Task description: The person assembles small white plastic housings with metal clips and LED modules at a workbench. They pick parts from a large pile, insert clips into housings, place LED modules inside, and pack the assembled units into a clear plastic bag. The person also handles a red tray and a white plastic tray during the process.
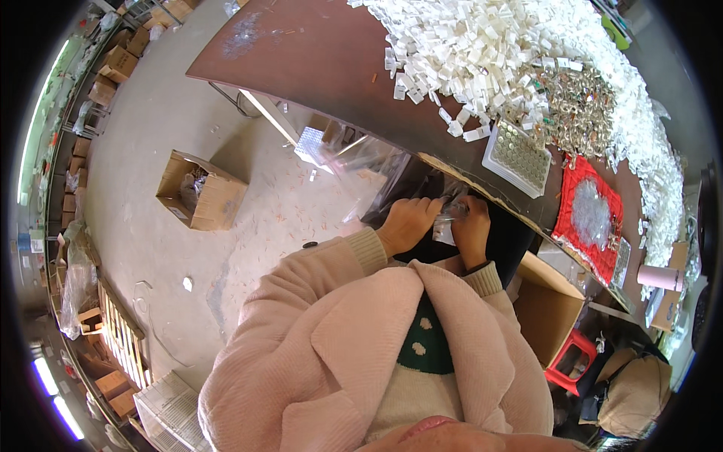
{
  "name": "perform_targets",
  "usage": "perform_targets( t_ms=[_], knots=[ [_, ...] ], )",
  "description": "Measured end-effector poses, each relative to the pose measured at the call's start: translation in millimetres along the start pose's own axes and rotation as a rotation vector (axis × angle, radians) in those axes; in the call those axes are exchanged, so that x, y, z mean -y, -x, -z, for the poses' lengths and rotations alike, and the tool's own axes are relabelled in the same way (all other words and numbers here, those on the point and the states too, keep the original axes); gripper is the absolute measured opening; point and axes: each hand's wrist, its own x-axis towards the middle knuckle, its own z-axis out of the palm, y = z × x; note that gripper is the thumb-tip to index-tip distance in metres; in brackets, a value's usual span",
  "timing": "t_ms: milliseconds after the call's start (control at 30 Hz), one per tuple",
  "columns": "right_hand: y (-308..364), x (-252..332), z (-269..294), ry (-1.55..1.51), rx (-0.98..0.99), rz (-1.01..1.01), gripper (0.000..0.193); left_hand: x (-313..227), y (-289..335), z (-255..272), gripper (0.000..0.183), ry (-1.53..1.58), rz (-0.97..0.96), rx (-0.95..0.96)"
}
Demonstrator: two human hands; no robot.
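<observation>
Just below the near edge of the surface point(320, 79), around the middle of that edge, the left hand point(410, 224) has its fingers curled and nearly closed on clear plastic film point(455, 205). At its right, the right hand point(471, 230) is likewise closed, gripping the same film. The film is crumpled, glossy and transparent between the hands; the fingers hide much of it, so its full shape cannot be told. A small white piece point(443, 232) shows beneath it.

Going left to right, an open cardboard box point(218, 207) with bagged contents stands on the floor point(151, 143), beyond the surface's near left corner. Clear plastic sheeting point(370, 181) hangs under the near edge, just left of the hands. On top, a heap of translucent white plastic pieces point(482, 53) spreads along the far edge to the right end. A clear tray point(516, 160) of round cells lies at the near edge, close to the right hand, with a pile of small metal parts point(576, 105) beyond it. Next comes a red cloth point(570, 197) bearing clear bits, then a pink cylinder point(660, 277) toward the right end. Below that end are another open carton point(538, 316) and a red plastic stool point(581, 343).

Counted: two hands, two cardboard containers near the person, one red cloth, one pink cylinder, one stool; the heaped pieces are too many to count.
</observation>
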Motion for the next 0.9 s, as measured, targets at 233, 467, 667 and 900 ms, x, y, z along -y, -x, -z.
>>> perform_targets(
  t_ms=[233,467,667,900],
  knots=[
    [13.0,12.0,18.7,-0.472,0.123,-0.382,0.011,55.6,31.3,41.0,0.027,-0.349,0.047,0.042],
    [22.8,29.8,28.2,-0.661,0.211,-0.496,0.010,134.4,67.2,58.3,0.025,-0.414,0.441,-0.249],
    [29.3,33.1,20.2,-0.809,0.165,-0.632,0.015,153.0,73.5,38.3,0.016,0.618,1.187,-0.507],
    [27.6,15.0,-2.4,-1.384,-0.116,-0.640,0.011,133.1,67.2,31.7,0.026,1.754,1.143,-0.881]
  ],
)
